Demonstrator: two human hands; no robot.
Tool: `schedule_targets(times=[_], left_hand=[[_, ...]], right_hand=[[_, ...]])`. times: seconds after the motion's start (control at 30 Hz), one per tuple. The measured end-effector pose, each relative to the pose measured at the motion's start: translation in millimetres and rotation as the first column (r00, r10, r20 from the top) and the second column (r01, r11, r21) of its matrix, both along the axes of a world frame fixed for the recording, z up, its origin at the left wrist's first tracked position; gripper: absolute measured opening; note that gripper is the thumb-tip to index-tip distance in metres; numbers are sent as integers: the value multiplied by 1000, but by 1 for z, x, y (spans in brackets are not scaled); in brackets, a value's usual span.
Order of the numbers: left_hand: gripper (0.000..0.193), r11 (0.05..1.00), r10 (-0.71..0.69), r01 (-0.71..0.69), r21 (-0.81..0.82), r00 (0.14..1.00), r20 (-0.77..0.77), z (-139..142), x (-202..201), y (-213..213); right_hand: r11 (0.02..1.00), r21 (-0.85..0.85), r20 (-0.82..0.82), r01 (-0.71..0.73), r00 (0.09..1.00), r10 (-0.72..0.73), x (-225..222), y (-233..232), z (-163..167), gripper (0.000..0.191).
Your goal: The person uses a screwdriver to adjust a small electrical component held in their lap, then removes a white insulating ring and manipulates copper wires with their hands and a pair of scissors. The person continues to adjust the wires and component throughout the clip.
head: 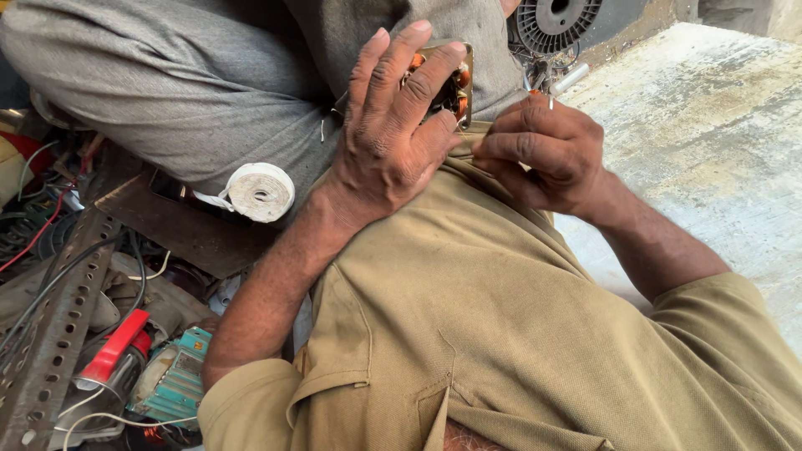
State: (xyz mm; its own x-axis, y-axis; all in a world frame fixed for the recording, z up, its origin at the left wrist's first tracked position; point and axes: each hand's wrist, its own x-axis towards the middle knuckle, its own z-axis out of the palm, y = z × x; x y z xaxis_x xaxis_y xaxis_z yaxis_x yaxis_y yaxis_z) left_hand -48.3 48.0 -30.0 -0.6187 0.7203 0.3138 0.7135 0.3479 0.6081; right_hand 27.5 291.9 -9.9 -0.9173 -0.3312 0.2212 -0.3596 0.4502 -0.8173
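My left hand (393,125) is wrapped around a small motor stator (451,88) with copper-orange windings and a metal frame, holding it against my lap. Most of the stator is hidden under my fingers. My right hand (543,150) sits just to its right, fingers pinched shut on a thin metal tool (551,102) whose tip points up beside the windings. Both hands rest above my khaki shirt (501,317) and grey trousers (192,92).
A roll of white tape (261,192) lies at my left thigh. A perforated metal angle bar (58,334), wires, a red-handled tool (117,347) and a teal device (175,380) crowd the lower left. A black plastic spool (555,21) sits at top; a worn concrete slab (718,142) fills the right.
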Motion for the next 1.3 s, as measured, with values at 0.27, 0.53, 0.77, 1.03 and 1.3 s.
schedule_targets(times=[0.27, 0.53, 0.77, 1.03, 1.3], left_hand=[[4, 995, 27, -48, 86, 973, 231, -1, 2, -5], [5, 997, 20, -38, 72, 970, 243, -4, 7, -6], [15, 997, 13, -26, 66, 982, 187, -11, 5, -2], [22, 986, 74, -125, 115, 926, 371, 3, 4, -18], [12, 991, 5, -18, 136, 996, 93, -10, 6, -13]], right_hand=[[977, -144, 171, 157, 976, -132, -9, 3, -18, 41], [963, -60, 142, 261, 958, -251, -5, -25, -10, 38], [963, -42, 139, 268, 956, -260, -13, -21, -15, 19], [915, -297, 442, 274, 888, -123, -1, -5, -21, 7], [634, -558, 792, 536, 572, 214, -6, 16, -15, 7]])
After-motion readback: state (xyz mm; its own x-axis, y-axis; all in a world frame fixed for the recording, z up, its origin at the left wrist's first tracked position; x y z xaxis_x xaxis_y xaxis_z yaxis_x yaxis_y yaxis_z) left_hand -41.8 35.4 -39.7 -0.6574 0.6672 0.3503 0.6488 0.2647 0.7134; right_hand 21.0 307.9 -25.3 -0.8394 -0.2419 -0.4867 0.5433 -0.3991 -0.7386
